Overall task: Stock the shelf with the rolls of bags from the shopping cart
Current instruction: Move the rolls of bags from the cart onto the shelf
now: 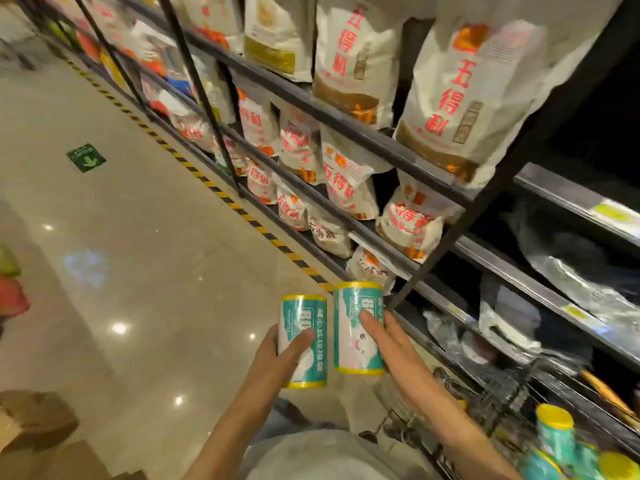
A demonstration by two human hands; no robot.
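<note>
From the head camera, the left hand (277,351) has its grip wrapped round one roll of bags (304,341), the thumb lying across the teal label and the fingers hidden behind it. The right hand (388,344) holds a second roll (356,327), its thumb pressed on the label's front and the other fingers curled behind. Both rolls are held in the air above the tiled floor (138,237), just beside each other with a narrow gap between. Each roll's long axis runs near upright, tilted slightly away from the camera, with a yellow-rimmed end at top and bottom. The right one sits a little higher and nearer the dark shelf (502,268) stocked with white flour sacks (349,188). At the lower right, more rolls (557,438) stand in the wire shopping cart (485,403).
</note>
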